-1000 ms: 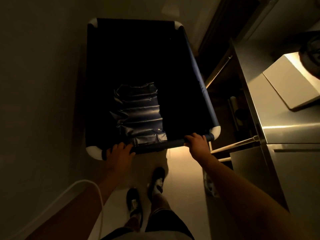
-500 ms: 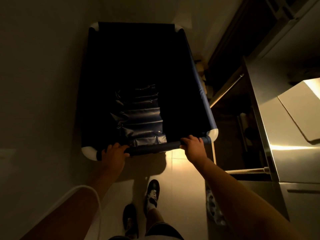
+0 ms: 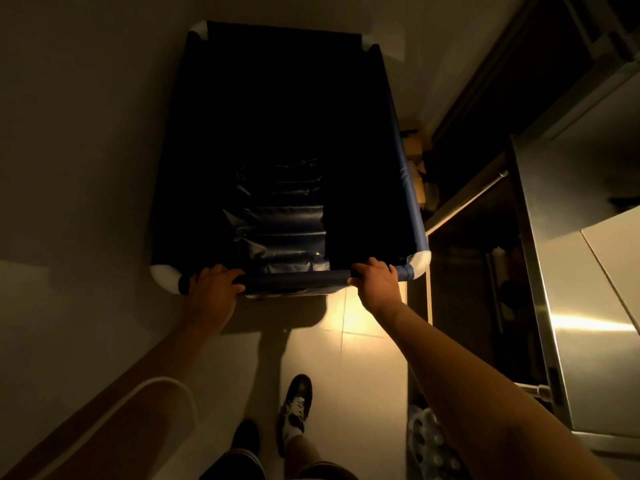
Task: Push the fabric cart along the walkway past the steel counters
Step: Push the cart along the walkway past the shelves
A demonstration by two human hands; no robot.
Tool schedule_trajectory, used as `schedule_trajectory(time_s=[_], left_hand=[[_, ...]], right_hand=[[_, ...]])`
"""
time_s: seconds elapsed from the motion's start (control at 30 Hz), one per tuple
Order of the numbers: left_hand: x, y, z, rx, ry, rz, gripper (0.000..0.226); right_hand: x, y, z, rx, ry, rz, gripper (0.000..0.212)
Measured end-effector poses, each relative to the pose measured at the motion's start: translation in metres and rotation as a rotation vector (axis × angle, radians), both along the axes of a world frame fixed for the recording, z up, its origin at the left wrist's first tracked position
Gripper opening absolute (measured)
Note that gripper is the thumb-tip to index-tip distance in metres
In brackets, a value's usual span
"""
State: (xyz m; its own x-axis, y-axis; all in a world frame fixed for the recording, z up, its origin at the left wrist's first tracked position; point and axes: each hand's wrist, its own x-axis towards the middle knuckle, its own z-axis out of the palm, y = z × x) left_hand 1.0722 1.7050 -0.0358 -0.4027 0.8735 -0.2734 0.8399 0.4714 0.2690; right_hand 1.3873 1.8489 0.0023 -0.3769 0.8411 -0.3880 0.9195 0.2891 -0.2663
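Observation:
A dark blue fabric cart (image 3: 408,188) with white corner pieces fills the middle of the view, its deep inside mostly lost in shadow. Crumpled blue lining (image 3: 284,230) shows on its near inner wall. The near handle bar (image 3: 294,279) runs across the cart's end. My left hand (image 3: 213,284) grips the bar near its left corner. My right hand (image 3: 375,282) grips it near the right corner. Both arms reach forward, and my feet stand on the tiled floor behind the cart.
A steel counter (image 3: 575,306) runs along the right, with a dark open shelf (image 3: 485,271) under it close to the cart's right side. Boxes (image 3: 414,150) sit on the floor by the cart's right side. A plain wall (image 3: 69,168) bounds the left. Pale tiles (image 3: 346,358) lie underfoot.
The cart has rolled forward along the walkway; the steel counter and its white board have slid back past me on the right. My feet have stepped on. Both hands keep their grip.

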Motion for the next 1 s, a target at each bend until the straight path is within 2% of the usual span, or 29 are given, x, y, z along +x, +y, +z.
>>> schedule_trajectory(time_s=[0.3,1.0], left_hand=[[-0.019,0.018,-0.002,-0.005,-0.021,-0.020,0.029],[-0.039,-0.022,0.011,-0.063,-0.053,-0.175,0.031]], right_hand=[[-0.013,0.007,-0.003,0.001,-0.010,-0.022,0.034],[-0.027,-0.081,0.004,-0.022,-0.046,-0.199,0.036]])
